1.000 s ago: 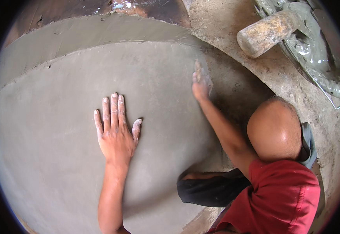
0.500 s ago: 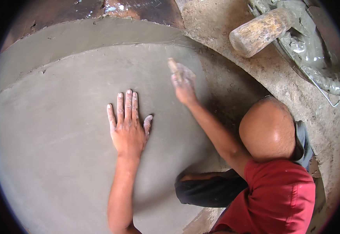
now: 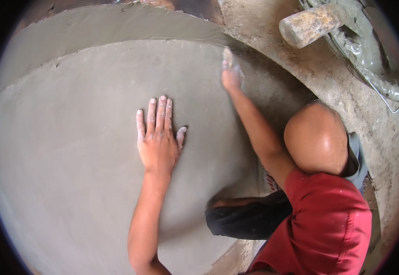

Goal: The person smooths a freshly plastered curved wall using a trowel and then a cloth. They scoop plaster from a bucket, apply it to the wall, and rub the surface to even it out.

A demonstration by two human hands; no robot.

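Observation:
My left hand [image 3: 159, 137] lies flat on a wide surface of smooth grey wet cement [image 3: 80, 151], fingers stretched forward and thumb out to the side. Whitish smears mark its fingers. Farther off and to the right, my right hand [image 3: 231, 78] is closed around a trowel [image 3: 228, 57] with a pale wooden handle. Motion blurs this hand, and the trowel's blade is mostly hidden. It works near the right edge of the smoothed cement, beside a darker, rougher strip [image 3: 272, 75].
A raised grey cement band [image 3: 108, 30] curves along the far side. At the far right, a thick wooden cylinder [image 3: 314, 25] rests by a container of wet cement [image 3: 369, 50] with a wire handle [image 3: 385, 101]. My bent knee [image 3: 316, 140] and red sleeve [image 3: 327, 211] occupy the right side.
My right hand has moved right and slightly farther away with the trowel. The view has shifted a little; my left hand stays flat on the cement.

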